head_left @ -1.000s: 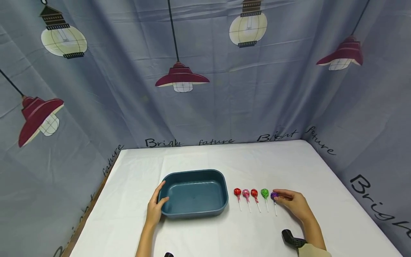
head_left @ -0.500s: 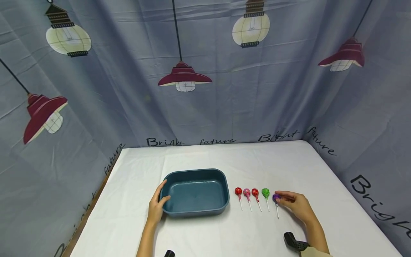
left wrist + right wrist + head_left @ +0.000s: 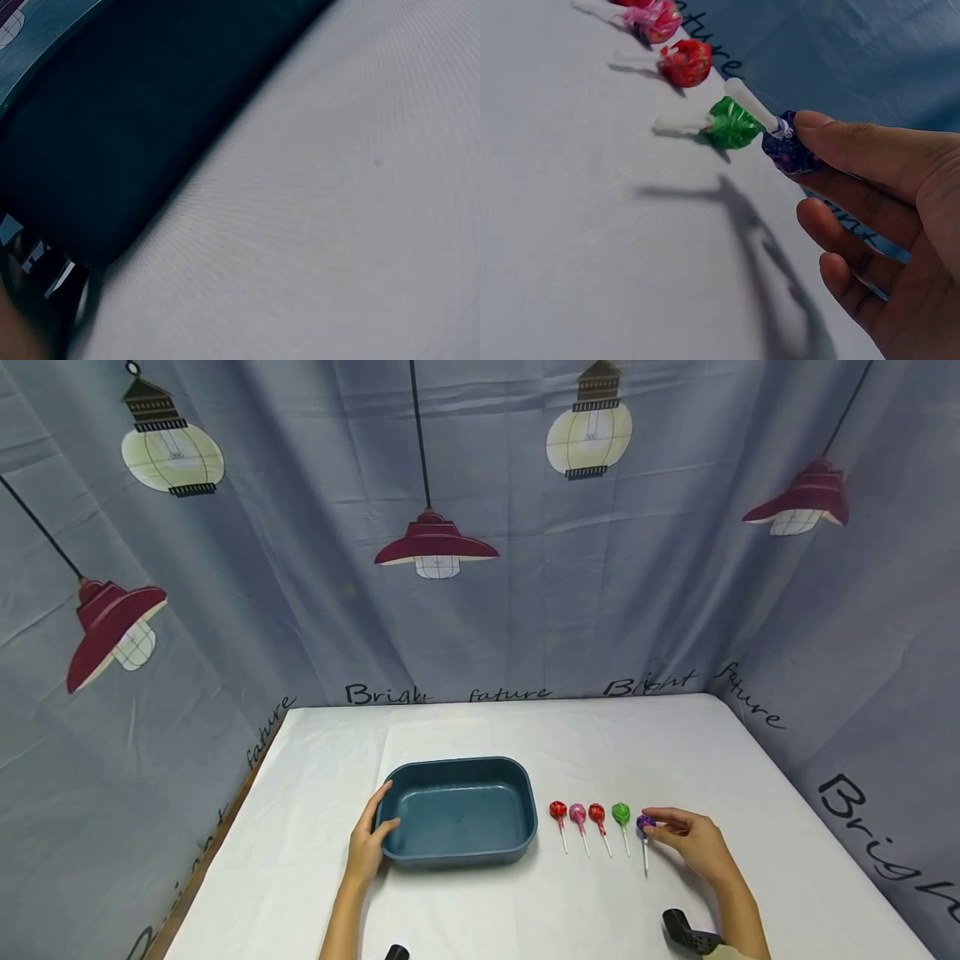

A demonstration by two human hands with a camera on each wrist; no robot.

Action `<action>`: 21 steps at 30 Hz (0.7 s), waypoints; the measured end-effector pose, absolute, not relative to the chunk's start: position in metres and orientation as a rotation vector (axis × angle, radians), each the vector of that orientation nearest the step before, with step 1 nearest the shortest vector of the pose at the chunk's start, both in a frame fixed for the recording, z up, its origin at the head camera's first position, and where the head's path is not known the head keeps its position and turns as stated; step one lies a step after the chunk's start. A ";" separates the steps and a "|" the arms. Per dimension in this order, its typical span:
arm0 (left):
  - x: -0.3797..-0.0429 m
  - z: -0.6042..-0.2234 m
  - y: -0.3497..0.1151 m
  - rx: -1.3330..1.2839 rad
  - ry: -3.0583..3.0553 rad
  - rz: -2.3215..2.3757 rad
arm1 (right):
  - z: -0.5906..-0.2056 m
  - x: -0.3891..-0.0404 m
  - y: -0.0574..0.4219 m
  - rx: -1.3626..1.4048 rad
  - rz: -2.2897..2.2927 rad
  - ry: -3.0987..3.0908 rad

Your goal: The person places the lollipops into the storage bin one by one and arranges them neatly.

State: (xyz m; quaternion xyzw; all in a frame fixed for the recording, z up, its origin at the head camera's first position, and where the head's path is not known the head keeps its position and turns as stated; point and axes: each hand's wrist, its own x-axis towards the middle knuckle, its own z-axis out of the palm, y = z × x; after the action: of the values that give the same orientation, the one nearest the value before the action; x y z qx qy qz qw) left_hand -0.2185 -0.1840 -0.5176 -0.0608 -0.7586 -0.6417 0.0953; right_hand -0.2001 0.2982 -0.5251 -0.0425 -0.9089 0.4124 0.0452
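Observation:
My right hand (image 3: 696,845) pinches a purple-wrapped lollipop (image 3: 784,154) by its head, between thumb and index finger. In the right wrist view its white stick points away from the hand, and a separate shadow on the cloth shows it is off the table. Left of it lie a green lollipop (image 3: 621,812), a red lollipop (image 3: 596,812), a pink lollipop (image 3: 577,812) and another red lollipop (image 3: 558,809). At the left end of a dark teal rectangular tub (image 3: 459,857), my left hand (image 3: 363,850) grips the rim, thumb over the inside. Nothing lies in the tub.
A white cloth (image 3: 585,910) covers the table. Behind and beside it hangs a grey-blue curtain (image 3: 300,568) printed with lamps and lettering. A black wrist device (image 3: 686,933) sits at my right wrist.
My right hand has lifted the purple lollipop off the cloth, and its stick now hangs more upright in the head view. The left hand stays on the tub. The head view has shifted slightly.

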 end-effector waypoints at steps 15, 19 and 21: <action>-0.220 -0.519 -0.185 -0.199 -2.242 -1.893 | -0.558 -0.237 0.308 0.087 1.009 -2.589; -0.220 -0.520 -0.185 -0.212 -2.228 -1.913 | -0.572 -0.253 0.307 0.111 1.027 -2.574; -0.220 -0.521 -0.185 -0.232 -2.216 -1.918 | -0.574 -0.258 0.303 0.111 1.048 -2.571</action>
State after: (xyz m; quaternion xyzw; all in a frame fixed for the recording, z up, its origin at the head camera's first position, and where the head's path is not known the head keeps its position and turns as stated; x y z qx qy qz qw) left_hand -0.2200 -0.1845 -0.5211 -0.0784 -0.7499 -0.6492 0.1005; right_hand -0.2577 0.3026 -0.5735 0.0393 -0.9101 0.3711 0.1804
